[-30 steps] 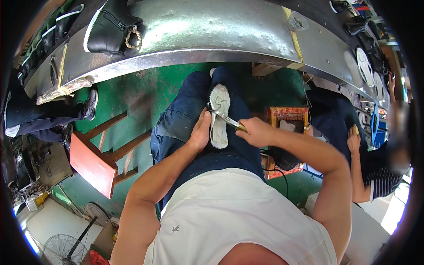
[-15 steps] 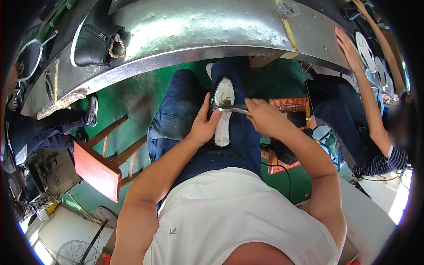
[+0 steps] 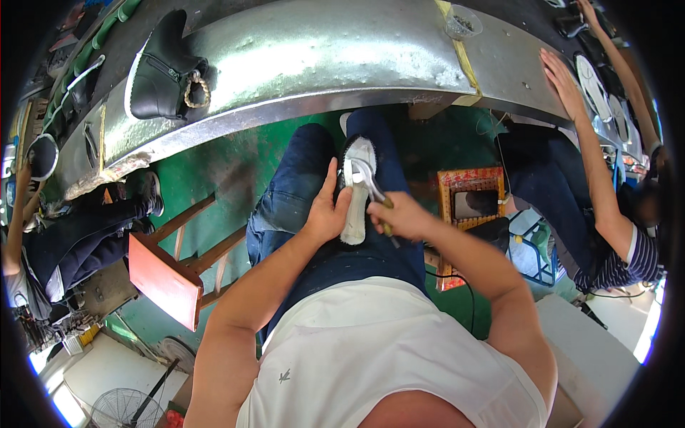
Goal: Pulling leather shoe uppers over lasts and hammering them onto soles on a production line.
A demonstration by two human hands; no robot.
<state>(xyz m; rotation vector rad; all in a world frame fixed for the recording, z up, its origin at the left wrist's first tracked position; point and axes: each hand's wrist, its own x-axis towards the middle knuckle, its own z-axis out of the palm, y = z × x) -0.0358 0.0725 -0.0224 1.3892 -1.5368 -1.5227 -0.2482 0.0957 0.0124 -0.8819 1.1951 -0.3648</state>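
Observation:
A shoe with a pale sole [image 3: 358,187] facing up rests on my right thigh, under the metal bench edge. My left hand [image 3: 327,212] grips its left side, thumb against the sole. My right hand [image 3: 401,215] is closed on a pair of metal pliers [image 3: 367,177], whose jaws bite at the sole's front part. My dark blue trousers lie beneath both hands.
A long shiny metal bench [image 3: 307,57] curves across the top, with a black boot [image 3: 160,71] at its left. A red wooden stool [image 3: 168,274] stands at my left. At right sits another person, one hand [image 3: 560,71] on the bench. A small red box [image 3: 471,196] is beside my right knee.
The view tilted, bringing the bench and boot lower. My hands and the shoe kept their grip, and the pliers shifted up the sole. The person at right laid a hand on the bench.

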